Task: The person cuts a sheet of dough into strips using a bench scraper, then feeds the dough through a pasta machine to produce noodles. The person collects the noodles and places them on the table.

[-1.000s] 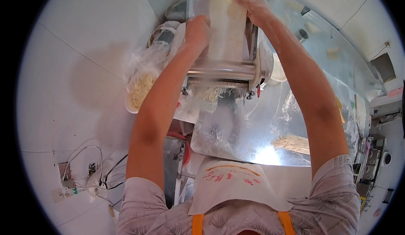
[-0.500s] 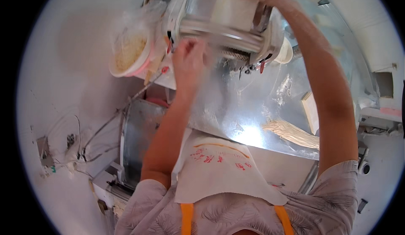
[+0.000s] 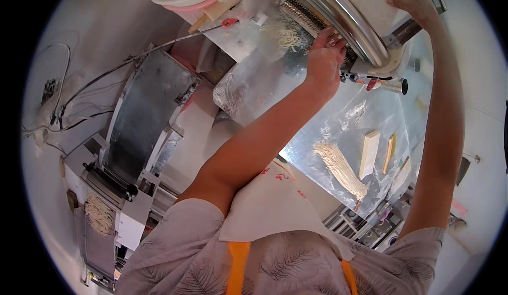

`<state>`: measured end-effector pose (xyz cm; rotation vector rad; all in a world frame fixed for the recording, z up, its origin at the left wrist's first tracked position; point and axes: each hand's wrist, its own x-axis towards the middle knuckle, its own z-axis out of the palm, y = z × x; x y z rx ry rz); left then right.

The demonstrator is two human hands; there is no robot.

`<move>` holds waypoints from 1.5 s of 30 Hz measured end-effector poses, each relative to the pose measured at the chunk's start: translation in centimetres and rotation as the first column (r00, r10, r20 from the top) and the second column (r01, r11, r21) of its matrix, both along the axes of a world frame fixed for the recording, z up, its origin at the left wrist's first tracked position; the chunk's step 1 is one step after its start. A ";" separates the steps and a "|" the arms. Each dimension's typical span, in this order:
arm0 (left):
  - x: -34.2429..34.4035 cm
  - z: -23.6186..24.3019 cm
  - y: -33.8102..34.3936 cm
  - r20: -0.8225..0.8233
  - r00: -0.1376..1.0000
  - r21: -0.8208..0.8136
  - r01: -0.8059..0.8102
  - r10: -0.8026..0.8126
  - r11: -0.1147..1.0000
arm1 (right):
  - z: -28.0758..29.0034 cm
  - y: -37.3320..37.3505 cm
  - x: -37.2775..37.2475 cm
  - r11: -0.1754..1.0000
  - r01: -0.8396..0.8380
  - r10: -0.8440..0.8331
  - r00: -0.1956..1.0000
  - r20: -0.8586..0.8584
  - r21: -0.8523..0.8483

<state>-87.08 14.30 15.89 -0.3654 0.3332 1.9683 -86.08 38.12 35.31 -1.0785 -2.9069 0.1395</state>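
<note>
The right fingers (image 3: 399,3) lay spread on the dough (image 3: 371,3); the left fingers (image 3: 322,37) curled at the cutter (image 3: 302,15), grip unclear, noodles (image 3: 289,37) left of them

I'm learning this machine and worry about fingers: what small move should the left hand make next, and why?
Probably ease the left hand slightly away from the toothed rollers: its fingers are right beside them, and I can't tell whether they touch. The right hand is at the pale sheet beyond the steel cylinder, so it could perhaps guide that alone.
</note>
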 end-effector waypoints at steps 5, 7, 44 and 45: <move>0.1 -0.4 1.0 0.046 0.999 0.082 -0.014 0.010 0.997 | -0.3 -0.8 -0.9 1.000 -0.007 0.006 1.000 0.022 0.022; 0.1 -0.4 1.1 0.052 0.999 0.083 -0.018 0.013 0.996 | -0.4 -0.3 -0.4 0.997 -0.037 0.034 0.999 0.036 0.061; -0.2 -12.5 -12.1 -0.820 0.102 -0.571 -0.091 -0.563 0.816 | -2.3 -1.4 1.7 0.996 -0.083 0.083 0.996 -0.044 -0.013; -0.3 -13.8 -13.7 -0.800 -0.027 -0.598 -0.052 -0.600 0.800 | -2.5 -1.4 2.1 0.998 -0.062 0.061 0.996 -0.060 -0.019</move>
